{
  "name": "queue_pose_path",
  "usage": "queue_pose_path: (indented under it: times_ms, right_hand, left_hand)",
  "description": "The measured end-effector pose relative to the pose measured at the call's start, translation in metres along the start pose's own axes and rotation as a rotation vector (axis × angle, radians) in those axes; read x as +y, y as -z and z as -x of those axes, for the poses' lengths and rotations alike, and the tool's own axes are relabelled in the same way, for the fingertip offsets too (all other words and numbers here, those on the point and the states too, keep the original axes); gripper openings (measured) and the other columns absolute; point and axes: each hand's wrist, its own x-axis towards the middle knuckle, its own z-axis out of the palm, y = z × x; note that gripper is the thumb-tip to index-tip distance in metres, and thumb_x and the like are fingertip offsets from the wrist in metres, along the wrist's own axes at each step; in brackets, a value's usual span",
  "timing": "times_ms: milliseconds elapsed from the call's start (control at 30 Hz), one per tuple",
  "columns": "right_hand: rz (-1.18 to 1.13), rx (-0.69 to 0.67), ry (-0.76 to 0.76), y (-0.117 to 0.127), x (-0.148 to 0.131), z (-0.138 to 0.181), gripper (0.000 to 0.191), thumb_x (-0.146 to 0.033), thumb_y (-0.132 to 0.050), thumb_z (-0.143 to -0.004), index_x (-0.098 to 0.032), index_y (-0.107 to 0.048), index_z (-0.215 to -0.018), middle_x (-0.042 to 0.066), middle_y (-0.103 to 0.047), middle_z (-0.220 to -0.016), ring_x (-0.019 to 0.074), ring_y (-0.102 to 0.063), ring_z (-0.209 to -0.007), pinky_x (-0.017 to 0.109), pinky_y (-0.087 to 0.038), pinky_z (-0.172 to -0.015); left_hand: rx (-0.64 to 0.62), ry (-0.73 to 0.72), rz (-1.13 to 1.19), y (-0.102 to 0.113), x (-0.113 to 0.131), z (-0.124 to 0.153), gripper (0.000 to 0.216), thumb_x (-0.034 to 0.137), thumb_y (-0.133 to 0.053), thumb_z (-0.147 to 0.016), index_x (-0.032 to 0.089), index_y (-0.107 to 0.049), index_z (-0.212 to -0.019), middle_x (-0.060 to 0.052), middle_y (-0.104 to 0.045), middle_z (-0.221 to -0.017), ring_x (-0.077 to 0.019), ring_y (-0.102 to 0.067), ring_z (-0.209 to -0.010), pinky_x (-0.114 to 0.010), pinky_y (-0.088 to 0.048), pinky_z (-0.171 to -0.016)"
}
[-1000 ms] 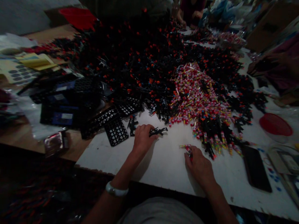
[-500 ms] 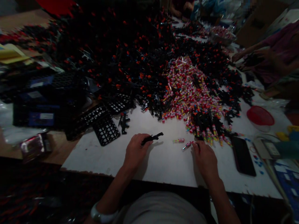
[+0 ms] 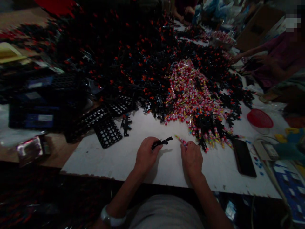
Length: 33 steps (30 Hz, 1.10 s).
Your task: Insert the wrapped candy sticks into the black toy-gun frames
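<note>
My left hand (image 3: 147,154) is closed on a small black toy gun (image 3: 162,142), held just above the white table (image 3: 133,162). My right hand (image 3: 191,157) pinches a thin pink wrapped candy stick (image 3: 180,139), whose tip points toward the toy gun. The two hands are close together near the table's front edge. Behind them lies a heap of pink and multicoloured candy sticks (image 3: 190,92), and behind that a large pile of black toy guns with orange tips (image 3: 133,54).
Black plastic grid trays (image 3: 107,132) lie left of my hands. A dark phone (image 3: 243,156) rests at the right, a red mesh bowl (image 3: 260,118) beyond it. Another person's arm (image 3: 252,54) reaches in at the far right. Dark boxes (image 3: 40,105) sit left.
My right hand has picked up a candy stick and moved left toward the toy gun in my left hand. The left hand has stayed in place, still gripping the gun.
</note>
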Motion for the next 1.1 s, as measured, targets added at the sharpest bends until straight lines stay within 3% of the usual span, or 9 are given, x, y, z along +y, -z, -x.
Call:
queue_pose_path:
  times_ms: [133,300,467,533,667,767,867,1000,1100]
  right_hand:
    - [-0.139,0.066,0.071,-0.007,0.001,0.008,0.036,-0.038,-0.026,-0.097,-0.015,-0.053,-0.092,0.013,-0.061,-0.087,0.0245,-0.054,-0.083,0.035,-0.042,-0.073]
    - [-0.375,0.005,0.034,-0.005,0.012,0.005,0.038,-0.043,-0.027,-0.097,-0.016,-0.054,-0.099,0.011,-0.063,-0.090,0.0207,-0.058,-0.084,0.031,-0.044,-0.075]
    - [-0.429,-0.084,-0.018,0.004,0.014,-0.004,0.034,-0.040,-0.036,-0.095,-0.015,-0.052,-0.110,0.011,-0.064,-0.101,0.0204,-0.060,-0.089,0.031,-0.045,-0.076]
    - [-0.393,-0.143,-0.031,0.009,0.011,-0.008,0.031,-0.042,-0.041,-0.093,-0.016,-0.053,-0.105,0.008,-0.064,-0.098,0.0196,-0.061,-0.085,0.029,-0.045,-0.071]
    - [-0.248,-0.235,0.116,0.014,0.003,-0.014,0.021,-0.034,-0.043,-0.092,-0.017,-0.054,-0.088,0.007,-0.062,-0.087,0.0195,-0.061,-0.081,0.028,-0.043,-0.068]
    - [-0.254,-0.207,0.148,0.011,0.006,-0.018,0.020,-0.030,-0.040,-0.093,-0.015,-0.052,-0.090,0.009,-0.061,-0.089,0.0191,-0.061,-0.078,0.027,-0.044,-0.065]
    - [-0.475,-0.135,0.093,0.005,0.015,-0.024,0.024,-0.036,-0.037,-0.093,-0.016,-0.050,-0.094,0.009,-0.062,-0.090,0.0183,-0.061,-0.075,0.028,-0.046,-0.065]
    - [-0.746,-0.014,0.085,-0.005,0.014,-0.039,0.031,-0.045,-0.040,-0.090,-0.017,-0.049,-0.102,0.010,-0.063,-0.097,0.0210,-0.062,-0.088,0.034,-0.048,-0.078]
    - [-0.813,-0.021,0.070,-0.010,0.005,-0.049,0.033,-0.046,-0.040,-0.089,-0.017,-0.051,-0.102,0.011,-0.063,-0.099,0.0223,-0.061,-0.090,0.037,-0.048,-0.081]
  left_hand:
    - [-0.100,0.008,0.237,-0.015,0.016,-0.017,0.028,0.032,-0.051,-0.081,0.020,-0.055,-0.106,-0.005,-0.064,-0.101,-0.0186,-0.059,-0.090,-0.033,-0.047,-0.079]
    - [-0.054,0.122,0.369,-0.024,0.020,-0.031,0.020,0.037,-0.052,-0.080,0.020,-0.053,-0.088,-0.002,-0.064,-0.081,-0.0170,-0.059,-0.075,-0.031,-0.047,-0.070]
    - [-0.014,0.242,0.580,-0.015,0.010,-0.018,0.027,0.041,-0.059,-0.075,0.018,-0.052,-0.087,-0.001,-0.064,-0.078,-0.0156,-0.062,-0.071,-0.029,-0.048,-0.069]
    - [-0.020,0.276,0.643,-0.008,0.009,-0.010,0.029,0.041,-0.061,-0.073,0.017,-0.052,-0.088,-0.001,-0.065,-0.077,-0.0143,-0.062,-0.067,-0.028,-0.048,-0.067]
    - [-0.033,0.309,0.670,0.005,0.007,-0.001,0.031,0.040,-0.064,-0.072,0.016,-0.055,-0.090,-0.001,-0.066,-0.079,-0.0127,-0.061,-0.064,-0.027,-0.048,-0.066]
    - [-0.035,0.321,0.654,0.011,0.004,0.002,0.032,0.039,-0.065,-0.071,0.015,-0.057,-0.091,-0.002,-0.066,-0.077,-0.0124,-0.061,-0.064,-0.027,-0.048,-0.065]
    - [-0.039,0.319,0.655,0.013,0.003,0.004,0.032,0.038,-0.065,-0.071,0.015,-0.057,-0.091,-0.002,-0.066,-0.077,-0.0124,-0.060,-0.064,-0.027,-0.047,-0.065]
    - [-0.051,0.302,0.644,0.013,0.004,0.005,0.030,0.038,-0.063,-0.072,0.015,-0.056,-0.091,-0.002,-0.066,-0.077,-0.0129,-0.059,-0.065,-0.027,-0.047,-0.066]
    - [-0.061,0.295,0.615,0.012,0.003,0.004,0.028,0.037,-0.062,-0.073,0.016,-0.057,-0.090,-0.001,-0.065,-0.077,-0.0125,-0.059,-0.065,-0.026,-0.047,-0.066]
